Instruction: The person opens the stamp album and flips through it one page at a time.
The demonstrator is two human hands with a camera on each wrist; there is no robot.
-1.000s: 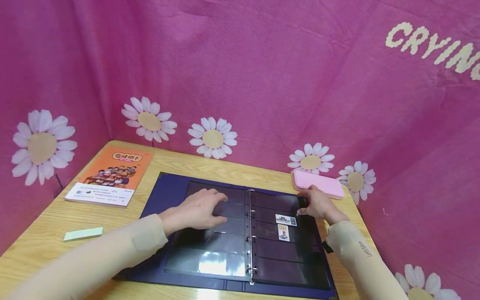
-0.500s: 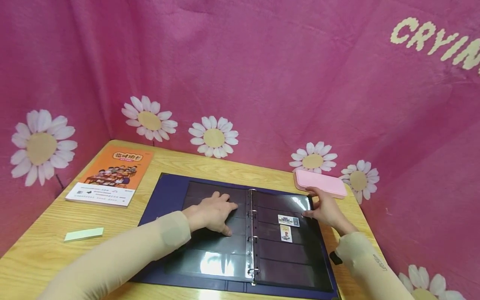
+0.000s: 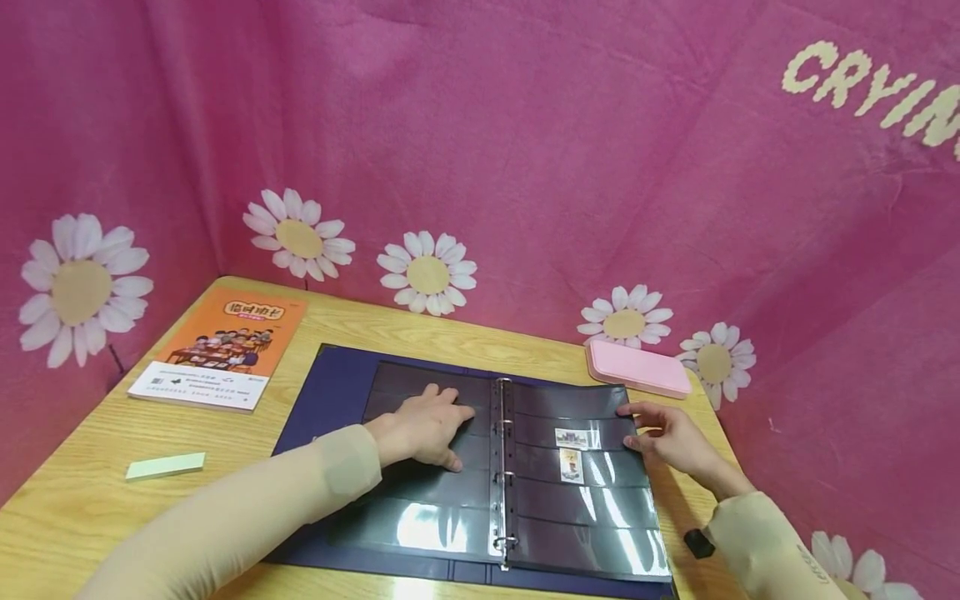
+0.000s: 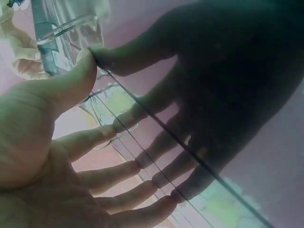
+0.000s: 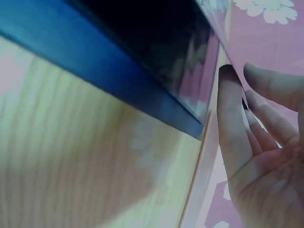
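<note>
A navy ring binder lies spread on the table, with black pocket pages on both sides of its metal rings. My left hand rests on the left page, fingers spread; the left wrist view shows the hand mirrored in the glossy plastic. At the upper right edge of the right page, my right hand pinches the sheet. In the right wrist view that hand has the thin edge between thumb and finger, raised off the cover. Two stamps sit in the right page's pockets.
An orange and white booklet lies at the back left of the wooden table, with a pale green strip in front of it. Behind the binder's right side is a pink case. Pink cloth with flowers hangs around the table.
My left hand has moved right and come down on the left page. My right hand has shifted right and slightly down, and the right page has new glare across it.
</note>
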